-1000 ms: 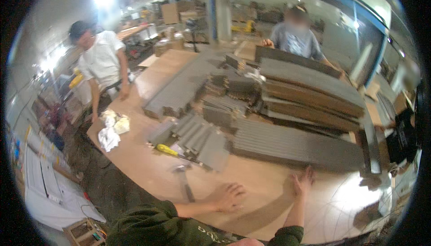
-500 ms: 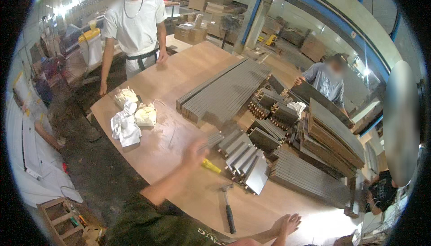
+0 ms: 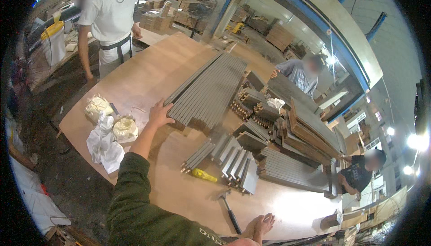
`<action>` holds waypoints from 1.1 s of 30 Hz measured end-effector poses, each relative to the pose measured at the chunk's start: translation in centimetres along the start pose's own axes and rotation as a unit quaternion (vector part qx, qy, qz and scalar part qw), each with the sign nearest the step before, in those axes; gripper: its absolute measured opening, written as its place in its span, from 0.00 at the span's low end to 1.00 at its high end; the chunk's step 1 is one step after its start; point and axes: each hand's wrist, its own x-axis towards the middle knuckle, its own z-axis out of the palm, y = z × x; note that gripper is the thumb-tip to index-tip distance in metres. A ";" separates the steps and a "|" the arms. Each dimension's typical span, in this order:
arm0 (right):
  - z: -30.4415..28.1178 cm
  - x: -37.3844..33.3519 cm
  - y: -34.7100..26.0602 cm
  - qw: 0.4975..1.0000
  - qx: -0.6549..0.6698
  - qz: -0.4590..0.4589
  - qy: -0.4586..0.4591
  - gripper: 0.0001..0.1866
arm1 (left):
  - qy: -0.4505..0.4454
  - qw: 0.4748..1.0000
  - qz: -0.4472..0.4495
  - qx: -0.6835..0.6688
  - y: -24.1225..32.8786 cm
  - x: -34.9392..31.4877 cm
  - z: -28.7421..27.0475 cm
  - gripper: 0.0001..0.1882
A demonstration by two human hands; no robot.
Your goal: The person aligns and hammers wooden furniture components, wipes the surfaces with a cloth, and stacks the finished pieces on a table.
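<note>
My left hand [image 3: 160, 115] reaches across the table, fingers apart, at the near-left end of a long stack of grey slats [image 3: 208, 86]. Whether its fingertips press on the slats I cannot tell. My right hand [image 3: 264, 223] is low near the front table edge, fingers loosely extended, holding nothing. Just left of it a hammer [image 3: 230, 210] with a black handle lies on the wooden tabletop [image 3: 179, 190]. A yellow tool [image 3: 204, 175], perhaps a screwdriver handle, lies beside several short grey strips [image 3: 197, 156] and short panels [image 3: 244, 169].
White cloth [image 3: 105, 145] and two cream bundles, one a wrapped bundle [image 3: 125, 129], sit at the left. Stacked grey boards [image 3: 310, 129] and more slats [image 3: 294, 169] occupy the right. People stand at the far left, the far side and the right; the far one grips a board.
My left hand has moved left and away from me, from beside the yellow tool to the slat stack's end. My right hand stays near the front edge. The view has shifted rightward.
</note>
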 end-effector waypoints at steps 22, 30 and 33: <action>-3.8 -1.9 -3.0 0.997 0.063 0.015 0.035 0.28 | -0.073 0.991 -0.112 0.021 1.8 3.9 -0.7 0.57; -3.6 -1.3 -2.4 0.995 0.094 0.037 0.010 0.30 | -0.069 0.988 -0.136 0.032 4.0 -6.7 -2.6 0.58; -2.7 -1.0 -1.4 0.995 0.093 0.026 0.009 0.31 | -0.089 0.982 -0.152 0.061 4.0 -10.9 -4.4 0.58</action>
